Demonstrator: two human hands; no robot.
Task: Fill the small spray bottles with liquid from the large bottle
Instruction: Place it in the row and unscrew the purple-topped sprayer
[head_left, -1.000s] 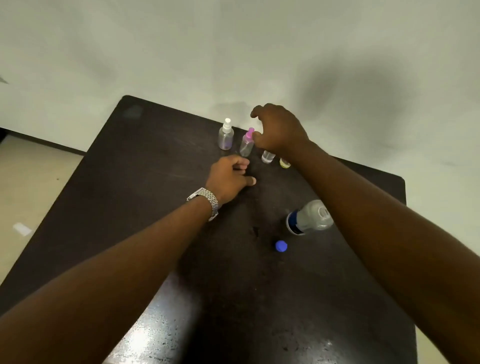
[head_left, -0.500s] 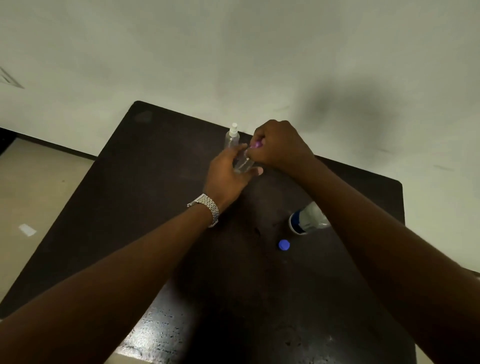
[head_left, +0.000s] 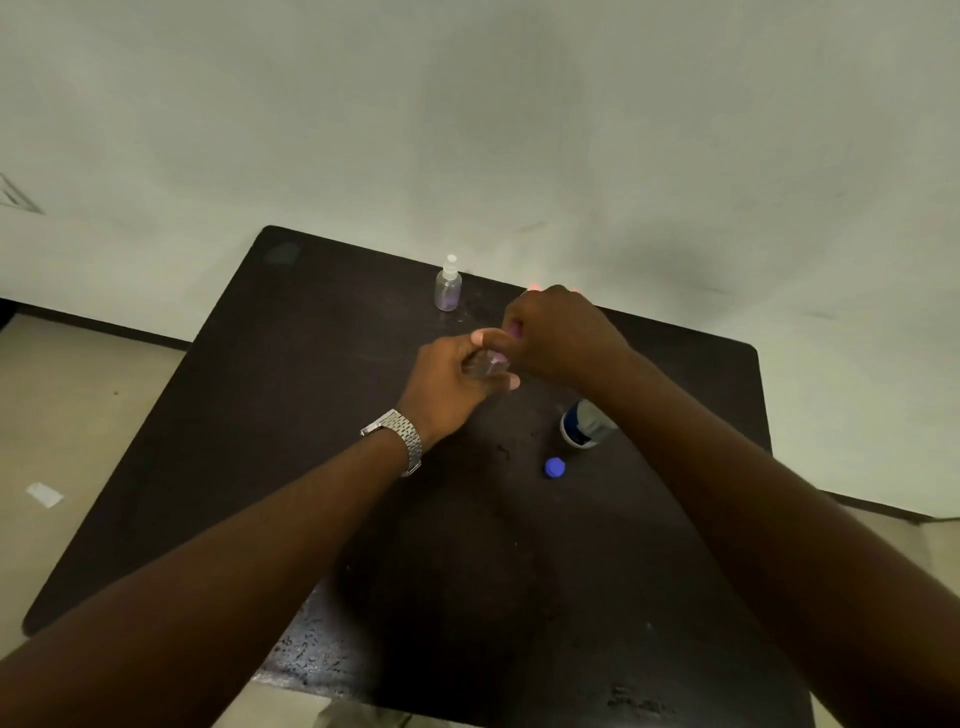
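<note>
My left hand (head_left: 452, 382) grips the clear body of a small spray bottle (head_left: 485, 364) above the middle of the dark table (head_left: 291, 374). My right hand (head_left: 558, 335) is curled round that bottle's pink spray top (head_left: 515, 328), which mostly hides it. A second small spray bottle (head_left: 448, 287) with a white top stands upright near the far edge. The large bottle (head_left: 584, 425), clear with a dark blue label, is partly hidden behind my right forearm. Its blue cap (head_left: 555, 467) lies loose on the table just in front of it.
A pale wall runs behind the table's far edge. Beige floor shows to the left, with a small white scrap (head_left: 44, 493) on it. My two forearms cross the near half of the table.
My left hand took hold of the pink-topped bottle and both hands brought it toward me, away from the white-topped one. The two small items beside it are now hidden.
</note>
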